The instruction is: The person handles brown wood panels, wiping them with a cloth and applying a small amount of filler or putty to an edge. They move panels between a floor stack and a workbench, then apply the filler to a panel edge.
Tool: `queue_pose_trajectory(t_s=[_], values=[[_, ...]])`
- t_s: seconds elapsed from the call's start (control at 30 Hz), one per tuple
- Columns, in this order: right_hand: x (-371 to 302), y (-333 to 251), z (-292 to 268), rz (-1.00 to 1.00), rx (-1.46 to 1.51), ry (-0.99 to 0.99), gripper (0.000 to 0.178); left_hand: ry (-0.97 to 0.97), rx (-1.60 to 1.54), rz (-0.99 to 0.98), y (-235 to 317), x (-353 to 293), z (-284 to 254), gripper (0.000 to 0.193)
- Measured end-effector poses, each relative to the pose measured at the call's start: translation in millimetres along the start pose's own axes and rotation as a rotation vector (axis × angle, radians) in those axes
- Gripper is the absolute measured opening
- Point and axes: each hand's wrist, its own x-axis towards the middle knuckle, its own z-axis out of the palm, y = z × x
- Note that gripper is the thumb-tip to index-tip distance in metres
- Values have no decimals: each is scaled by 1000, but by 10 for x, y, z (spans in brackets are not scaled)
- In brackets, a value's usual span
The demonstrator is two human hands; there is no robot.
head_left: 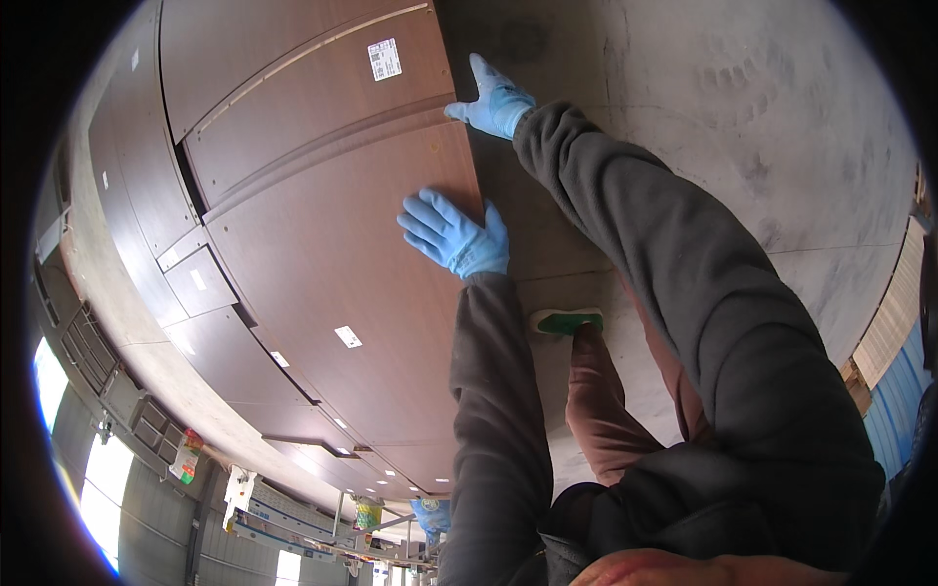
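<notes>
Two reddish-brown, wood-toned panels lay broad face up, side by side, with a curved-looking dark band running between them. The upper panel (322,112) spread across the upper left of the frame, a white printed label (385,60) near its right end and a pale strip (315,49) along its far side. The lower panel (342,269), smooth and faintly glossy, reached from left of centre toward the bottom, with a small white sticker (348,337) and small round marks near its edges.
</notes>
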Motion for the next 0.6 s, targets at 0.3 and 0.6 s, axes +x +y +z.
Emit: queue_pose_trajectory(t_s=[0.3,0.6], values=[[24,1,-16,27,13,-39,101,-21,-18,-36,7,-28,40,106],[26,9,-24,31,48,-37,102,-1,-14,-26,-13,-30,89,105]])
